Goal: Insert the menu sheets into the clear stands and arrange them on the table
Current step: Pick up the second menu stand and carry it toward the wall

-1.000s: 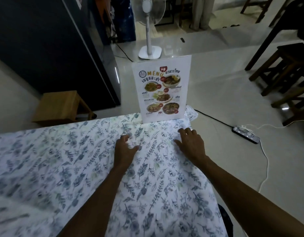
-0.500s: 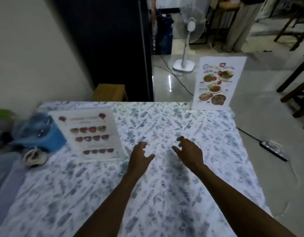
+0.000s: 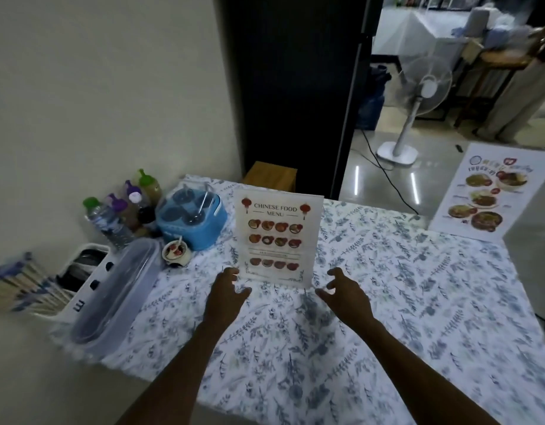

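A clear stand with the Chinese food menu stands upright on the floral tablecloth, facing me. My left hand hovers at the stand's lower left corner, fingers apart and curled, perhaps just touching its edge. My right hand is open just right of the stand's lower right corner, apart from it. A second stand with a Thai food menu stands upright at the table's far right corner.
At the table's left are sauce bottles, a blue condiment caddy, a small bowl, a clear lidded tray and a white cutlery holder. A standing fan and a wooden stool are beyond.
My view has swung left from the Thai menu stand to the Chinese menu stand. Both hands have moved from the bare cloth up to the Chinese menu stand's lower corners.
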`<control>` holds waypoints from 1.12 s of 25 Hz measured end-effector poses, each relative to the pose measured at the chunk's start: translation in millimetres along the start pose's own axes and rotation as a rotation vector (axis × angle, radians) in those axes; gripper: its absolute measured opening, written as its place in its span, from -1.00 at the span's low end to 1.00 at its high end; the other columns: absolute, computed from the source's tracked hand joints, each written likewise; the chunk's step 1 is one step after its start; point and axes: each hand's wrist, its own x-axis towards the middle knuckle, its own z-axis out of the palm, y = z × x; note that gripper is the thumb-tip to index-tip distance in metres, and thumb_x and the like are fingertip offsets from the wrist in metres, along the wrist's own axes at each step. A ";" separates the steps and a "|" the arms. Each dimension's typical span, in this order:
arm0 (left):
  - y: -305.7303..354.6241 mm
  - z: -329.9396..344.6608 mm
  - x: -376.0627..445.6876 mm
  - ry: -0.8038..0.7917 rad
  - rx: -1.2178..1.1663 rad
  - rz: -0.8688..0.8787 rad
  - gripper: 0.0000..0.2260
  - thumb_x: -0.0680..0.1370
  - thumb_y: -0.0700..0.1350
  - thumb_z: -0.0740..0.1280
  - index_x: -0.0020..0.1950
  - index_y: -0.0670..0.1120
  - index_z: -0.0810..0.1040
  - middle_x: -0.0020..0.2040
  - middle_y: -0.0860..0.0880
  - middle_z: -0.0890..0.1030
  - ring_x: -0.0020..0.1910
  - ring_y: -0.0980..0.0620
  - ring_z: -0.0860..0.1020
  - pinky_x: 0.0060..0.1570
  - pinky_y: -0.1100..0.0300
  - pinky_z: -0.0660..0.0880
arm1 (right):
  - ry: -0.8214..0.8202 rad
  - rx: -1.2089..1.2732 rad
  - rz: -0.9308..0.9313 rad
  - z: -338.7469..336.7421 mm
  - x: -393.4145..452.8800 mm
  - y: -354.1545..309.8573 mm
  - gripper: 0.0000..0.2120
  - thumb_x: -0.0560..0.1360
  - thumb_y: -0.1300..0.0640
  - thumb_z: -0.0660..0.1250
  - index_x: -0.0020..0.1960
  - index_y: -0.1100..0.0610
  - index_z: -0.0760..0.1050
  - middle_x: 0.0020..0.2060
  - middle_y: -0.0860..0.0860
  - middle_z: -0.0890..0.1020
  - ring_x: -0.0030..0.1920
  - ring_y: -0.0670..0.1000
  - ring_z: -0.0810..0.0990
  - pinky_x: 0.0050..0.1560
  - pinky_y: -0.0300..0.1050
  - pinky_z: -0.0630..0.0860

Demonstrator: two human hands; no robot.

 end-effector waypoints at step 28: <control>54.0 -21.4 215.9 -0.198 0.042 0.233 -0.67 0.48 0.20 0.36 0.08 0.00 0.54 -0.10 0.02 0.70 -0.11 0.03 0.67 -0.15 0.06 0.60 | 0.008 0.021 -0.068 -11.7 159.3 -55.0 -0.67 0.57 -0.05 0.33 -0.07 0.22 0.64 -0.21 0.15 0.73 -0.26 0.10 0.68 -0.25 -0.02 0.55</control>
